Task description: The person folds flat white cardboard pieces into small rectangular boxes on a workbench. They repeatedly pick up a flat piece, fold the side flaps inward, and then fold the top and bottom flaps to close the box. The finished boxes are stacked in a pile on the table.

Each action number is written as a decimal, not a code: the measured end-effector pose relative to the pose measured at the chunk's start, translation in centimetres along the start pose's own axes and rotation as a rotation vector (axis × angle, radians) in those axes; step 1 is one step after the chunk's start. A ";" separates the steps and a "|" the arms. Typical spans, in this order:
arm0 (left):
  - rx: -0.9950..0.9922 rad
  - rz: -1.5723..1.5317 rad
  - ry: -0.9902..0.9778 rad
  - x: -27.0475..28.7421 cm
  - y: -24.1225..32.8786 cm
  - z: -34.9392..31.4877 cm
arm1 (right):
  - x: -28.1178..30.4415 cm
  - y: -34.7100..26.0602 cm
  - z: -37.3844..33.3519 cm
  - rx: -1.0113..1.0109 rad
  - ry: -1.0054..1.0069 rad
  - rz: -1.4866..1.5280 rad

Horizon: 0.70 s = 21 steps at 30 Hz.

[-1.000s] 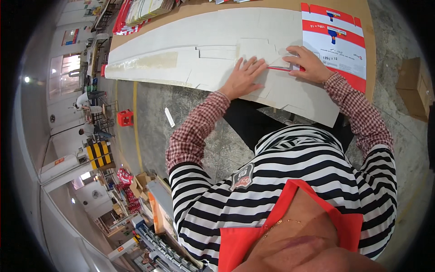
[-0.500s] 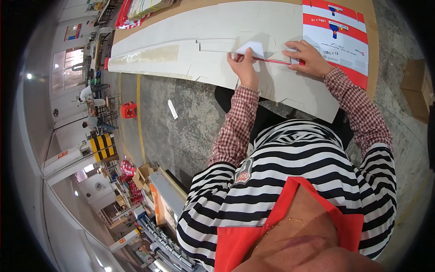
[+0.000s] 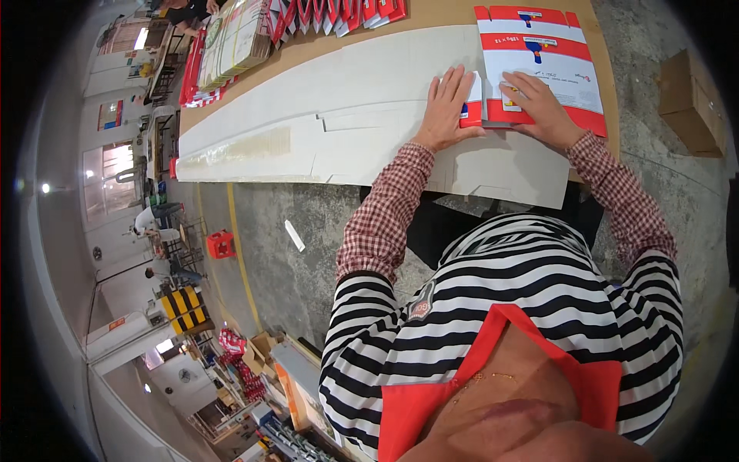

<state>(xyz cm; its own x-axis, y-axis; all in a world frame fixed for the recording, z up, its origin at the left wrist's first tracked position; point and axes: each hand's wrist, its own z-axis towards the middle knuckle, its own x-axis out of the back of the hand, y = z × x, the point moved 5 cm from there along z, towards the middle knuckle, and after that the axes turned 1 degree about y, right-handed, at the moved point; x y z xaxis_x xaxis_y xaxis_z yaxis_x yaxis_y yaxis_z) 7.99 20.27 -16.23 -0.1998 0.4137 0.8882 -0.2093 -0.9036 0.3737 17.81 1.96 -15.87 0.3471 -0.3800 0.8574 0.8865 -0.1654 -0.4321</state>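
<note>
My left hand point(image 3: 449, 112) lies with its fingers stretched out on the edge of a small folded red-and-white printed card piece point(image 3: 475, 98). Just right of it, my right hand point(image 3: 543, 109) rests spread and flat, palm down, at the lower left of a red, white and blue printed cardboard sheet point(image 3: 568, 88). A narrow gap with a grey-white surface shows between the two hands. Both hands are over a large pale cardboard sheet point(image 3: 377, 77) with cut slits and a strip of clear tape. What lies under my palms is hidden.
Bundled flat printed cartons point(image 3: 235, 46) stand at the table's far left, beside a row of red-and-white folded pieces point(image 3: 331, 11). A brown box point(image 3: 690, 104) sits on the floor at right. A red stool point(image 3: 221, 244) stands left; other people are farther off.
My left hand has let go of the raised white flap and now lies flat on a printed folded piece. My right hand has flattened too. The view has shifted, showing more of the table's far side.
</note>
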 end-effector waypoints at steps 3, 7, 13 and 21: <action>0.020 0.058 0.013 -0.5 -0.2 0.2 | 0.5 0.1 -0.3 -0.065 0.033 0.012; 0.033 0.174 -0.024 -1.3 -0.6 0.3 | 0.2 0.3 -0.5 -0.077 0.001 0.013; 0.030 0.317 -0.022 -1.5 -0.2 0.2 | -0.4 -0.1 -0.2 -0.028 -0.060 -0.015; 0.286 0.125 0.221 -6.8 -3.9 1.7 | -2.8 0.1 0.7 0.200 -0.039 -0.023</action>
<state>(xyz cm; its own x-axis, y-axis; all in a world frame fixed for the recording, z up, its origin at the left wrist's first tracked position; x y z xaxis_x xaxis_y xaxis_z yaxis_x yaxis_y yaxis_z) 11.77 20.81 -23.28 -0.4147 0.2845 0.8643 0.0988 -0.9302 0.3536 17.15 3.62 -18.10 0.3340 -0.3425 0.8782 0.9361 0.0115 -0.3515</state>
